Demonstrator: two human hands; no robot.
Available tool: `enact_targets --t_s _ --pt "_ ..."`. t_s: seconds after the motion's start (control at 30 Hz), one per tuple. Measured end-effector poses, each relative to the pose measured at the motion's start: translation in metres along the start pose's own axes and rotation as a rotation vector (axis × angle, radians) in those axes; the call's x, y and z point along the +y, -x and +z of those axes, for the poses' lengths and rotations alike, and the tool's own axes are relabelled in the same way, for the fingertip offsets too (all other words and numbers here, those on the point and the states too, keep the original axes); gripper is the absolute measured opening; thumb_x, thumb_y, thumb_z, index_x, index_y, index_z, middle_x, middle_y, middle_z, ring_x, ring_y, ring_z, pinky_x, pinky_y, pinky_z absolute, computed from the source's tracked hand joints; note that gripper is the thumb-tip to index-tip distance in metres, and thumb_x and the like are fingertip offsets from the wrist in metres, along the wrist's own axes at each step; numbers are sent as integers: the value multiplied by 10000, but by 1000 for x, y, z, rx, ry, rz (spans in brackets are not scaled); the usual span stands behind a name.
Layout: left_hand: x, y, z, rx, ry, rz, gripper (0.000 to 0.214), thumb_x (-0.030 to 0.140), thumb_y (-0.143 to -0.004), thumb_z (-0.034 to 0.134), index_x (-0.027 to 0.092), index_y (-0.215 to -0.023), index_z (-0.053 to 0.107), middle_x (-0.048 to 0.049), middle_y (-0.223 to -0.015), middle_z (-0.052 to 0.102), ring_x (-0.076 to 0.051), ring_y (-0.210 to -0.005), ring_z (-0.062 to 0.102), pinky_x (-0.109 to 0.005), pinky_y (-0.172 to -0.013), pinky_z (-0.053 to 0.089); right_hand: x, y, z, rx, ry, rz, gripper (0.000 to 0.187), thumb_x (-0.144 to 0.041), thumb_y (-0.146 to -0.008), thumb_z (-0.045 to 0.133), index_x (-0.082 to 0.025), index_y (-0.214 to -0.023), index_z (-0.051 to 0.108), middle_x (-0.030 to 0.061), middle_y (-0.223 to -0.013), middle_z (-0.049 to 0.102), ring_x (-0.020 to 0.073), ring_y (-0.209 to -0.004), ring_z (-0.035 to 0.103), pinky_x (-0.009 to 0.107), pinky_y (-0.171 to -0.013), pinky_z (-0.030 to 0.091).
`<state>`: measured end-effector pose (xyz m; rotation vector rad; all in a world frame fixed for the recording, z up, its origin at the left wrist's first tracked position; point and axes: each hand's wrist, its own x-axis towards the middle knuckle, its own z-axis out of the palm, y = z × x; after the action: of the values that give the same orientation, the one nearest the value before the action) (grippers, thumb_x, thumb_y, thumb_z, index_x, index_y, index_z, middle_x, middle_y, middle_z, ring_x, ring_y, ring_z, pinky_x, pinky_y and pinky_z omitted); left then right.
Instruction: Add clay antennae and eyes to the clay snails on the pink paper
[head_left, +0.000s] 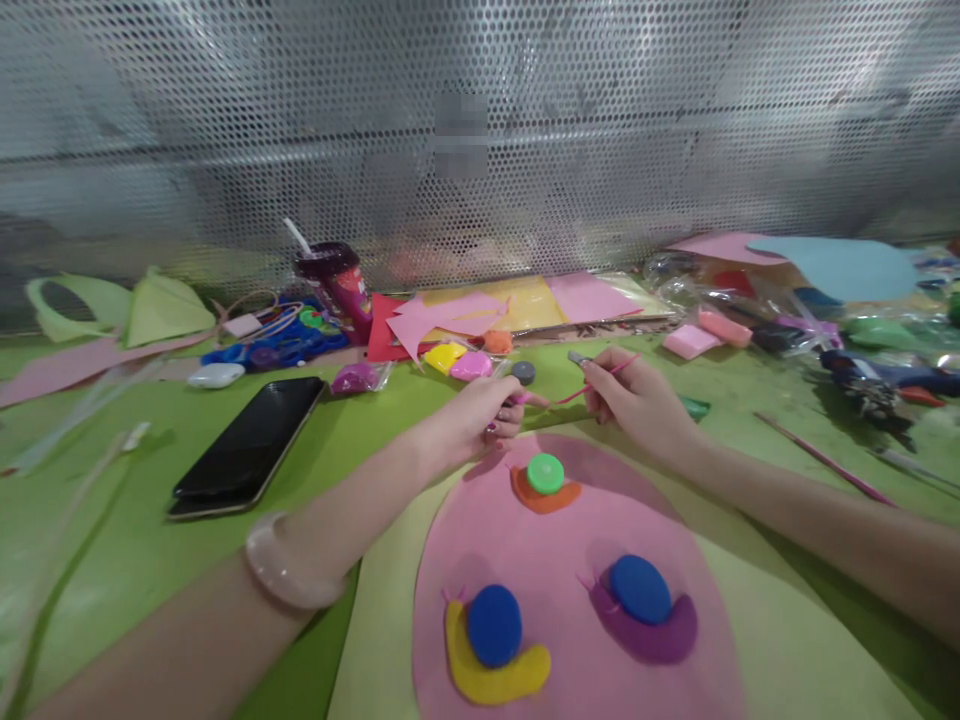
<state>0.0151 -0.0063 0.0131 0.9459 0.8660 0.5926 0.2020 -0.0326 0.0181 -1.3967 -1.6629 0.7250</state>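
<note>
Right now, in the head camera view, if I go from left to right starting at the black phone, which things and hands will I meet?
Black phone, purple clay packet, left hand, right hand holding a thin pink strip, thin reddish stick.

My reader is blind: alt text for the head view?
A person's right hand holds a thin pink strand near the left hand, by the far edge of a pink oval bearing three clay snails with bottle-cap shells: one green, two blue.

Snails (494,640) lie on the cutout (562,560), phone (251,440) to its left, cup (343,292) behind the phone.
</note>
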Motion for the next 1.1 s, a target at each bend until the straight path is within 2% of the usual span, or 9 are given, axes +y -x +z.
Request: enact_targets --t_s 0.3,0.77,0.93,1.1 --pt "1 2 1 -32 -3 -7 225 164 -776 419 95 -897 596 110 -437 220 -39 -336 125 -173 -314 161 -2 3 0 6 21 6 238 -347 -889 444 -212 -694 432 -43 -505 535 90 -420 493 210 -446 395" --pt "1 7 0 -40 17 32 248 178 -820 411 88 -964 591 105 -456 196 -46 -344 130 -176 -321 146 -2 2 0 6 36 -2 262 -397 -887 444 -213 -702 424 -37 -508 548 89 -410 502 200 -445 404" --pt "0 6 1 18 22 48 219 157 -794 417 83 -924 576 105 -462 213 -39 -345 135 -179 -329 141 -6 3 0 0 45 24 314 -437 -877 459 -202 -671 421 -26 -490 559 76 -379 498 169 -382 368" --pt "-1 4 5 77 -6 48 187 165 -785 432 93 -896 564 107 -454 223 -38 -342 160 -177 -327 163 -9 5 1 -34 -36 60 348 -486 -851 475 -206 -656 409 -20 -475 566 76 -346 483 157 -314 330"
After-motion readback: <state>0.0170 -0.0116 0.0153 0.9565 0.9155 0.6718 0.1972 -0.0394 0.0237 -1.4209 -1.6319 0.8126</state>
